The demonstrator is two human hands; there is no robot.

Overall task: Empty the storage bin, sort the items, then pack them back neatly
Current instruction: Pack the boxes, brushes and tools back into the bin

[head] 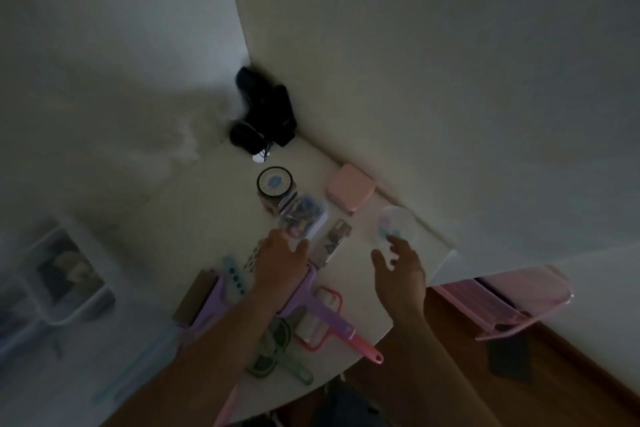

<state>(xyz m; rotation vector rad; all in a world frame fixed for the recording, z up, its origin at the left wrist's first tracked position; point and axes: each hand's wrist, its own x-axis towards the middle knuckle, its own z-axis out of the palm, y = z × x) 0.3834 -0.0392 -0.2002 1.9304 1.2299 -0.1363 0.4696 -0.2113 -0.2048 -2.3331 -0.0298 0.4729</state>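
On the white table [207,204] in the dim corner, your sorted items lie spread out, and the clear storage bin [65,274] sits blurred at the far left edge, well apart from both hands. A pink lid [512,298] hangs off the table's right side. Among the items, the purple squeegee [322,312] runs under your left forearm, the pink case [349,187] rests by the wall, and the round jar [275,184] stands just behind the clear small box [304,218]. Your left hand [280,263] is flat, fingers relaxed, fingertips touching that box. Your right hand [401,270] hovers with fingers spread and holds nothing, near the round clear dish [394,222].
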